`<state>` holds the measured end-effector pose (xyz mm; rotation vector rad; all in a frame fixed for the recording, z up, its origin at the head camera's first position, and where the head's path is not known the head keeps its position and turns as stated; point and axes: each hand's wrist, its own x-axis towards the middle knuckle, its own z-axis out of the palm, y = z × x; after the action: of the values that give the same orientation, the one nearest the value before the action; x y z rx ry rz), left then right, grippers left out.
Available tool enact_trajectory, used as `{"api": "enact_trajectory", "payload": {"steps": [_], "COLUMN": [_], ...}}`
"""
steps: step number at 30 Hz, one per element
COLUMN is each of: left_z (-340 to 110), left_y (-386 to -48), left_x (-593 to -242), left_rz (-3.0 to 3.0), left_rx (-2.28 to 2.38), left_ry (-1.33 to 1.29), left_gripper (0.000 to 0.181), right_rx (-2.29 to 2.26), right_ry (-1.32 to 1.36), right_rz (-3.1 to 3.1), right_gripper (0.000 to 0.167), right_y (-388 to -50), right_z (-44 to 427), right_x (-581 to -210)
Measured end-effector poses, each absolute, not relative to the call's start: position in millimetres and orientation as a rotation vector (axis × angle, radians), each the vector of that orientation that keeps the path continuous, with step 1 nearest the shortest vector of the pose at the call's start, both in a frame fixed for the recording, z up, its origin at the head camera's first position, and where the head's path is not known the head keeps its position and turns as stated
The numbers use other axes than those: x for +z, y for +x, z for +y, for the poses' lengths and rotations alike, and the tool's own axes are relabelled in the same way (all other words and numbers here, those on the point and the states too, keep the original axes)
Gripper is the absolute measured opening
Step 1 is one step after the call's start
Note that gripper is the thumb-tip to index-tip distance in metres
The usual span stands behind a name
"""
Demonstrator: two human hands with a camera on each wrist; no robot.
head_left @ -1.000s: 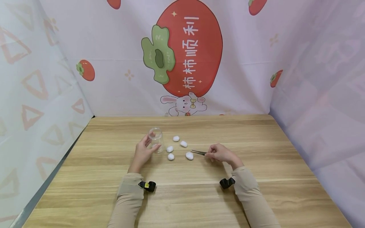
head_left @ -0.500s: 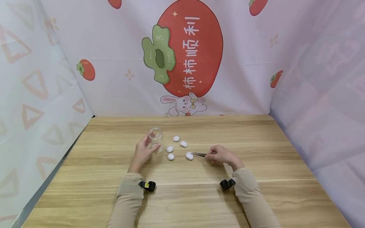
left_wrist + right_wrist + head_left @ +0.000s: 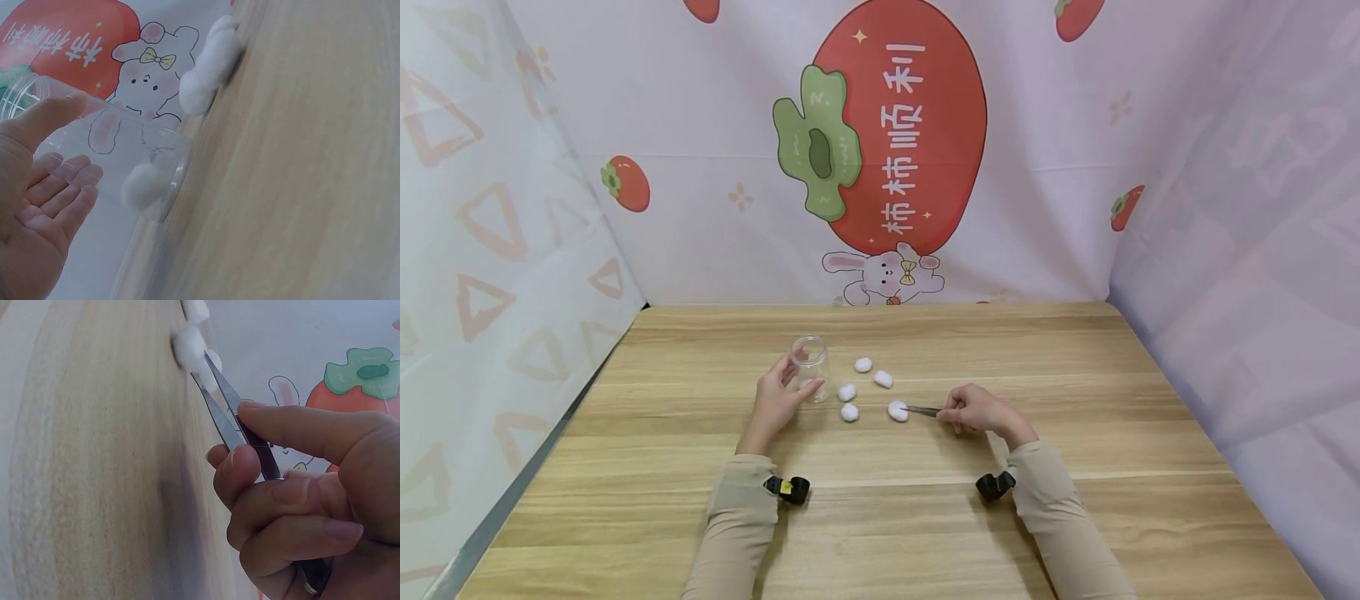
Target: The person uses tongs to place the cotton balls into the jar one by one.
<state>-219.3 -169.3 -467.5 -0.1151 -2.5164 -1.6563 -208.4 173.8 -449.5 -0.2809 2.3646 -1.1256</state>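
My left hand (image 3: 775,403) grips a clear jar (image 3: 816,367) that stands upright on the table. Inside the jar, near its bottom, lies one white cotton ball (image 3: 142,187). Between the thumb and fingers of my right hand (image 3: 981,410) is a pair of metal tweezers (image 3: 922,411), pointing left. Their tips are at the nearest loose cotton ball (image 3: 897,411); in the right wrist view the tips (image 3: 195,376) stand apart beside it. Whether they touch it is hard to tell. Several other cotton balls (image 3: 848,412) lie between the jar and the tweezers.
The wooden table (image 3: 887,533) spreads out around both hands. A printed cloth (image 3: 700,233) hangs behind its far edge, and pale cloths hang at both sides. A small black camera sits on each sleeved wrist.
The tweezers have moved slightly left and down, their tips coming from beside the nearest loose cotton ball onto its edge. The left hand and jar have stayed in place.
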Motion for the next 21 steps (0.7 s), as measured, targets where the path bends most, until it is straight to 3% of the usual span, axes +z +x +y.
{"api": "enact_trajectory", "payload": {"steps": [21], "left_z": [-168.0], "left_y": [-217.1], "left_x": [-463.1], "left_rz": [-2.512], "left_rx": [-1.662], "left_ry": [-0.124], "left_gripper": [0.066], "right_rx": [-1.054], "right_ry": [-0.36], "right_rz": [2.478], "right_gripper": [0.024], "right_y": [-207.3], "right_z": [166.9], "right_x": [-451.5]}}
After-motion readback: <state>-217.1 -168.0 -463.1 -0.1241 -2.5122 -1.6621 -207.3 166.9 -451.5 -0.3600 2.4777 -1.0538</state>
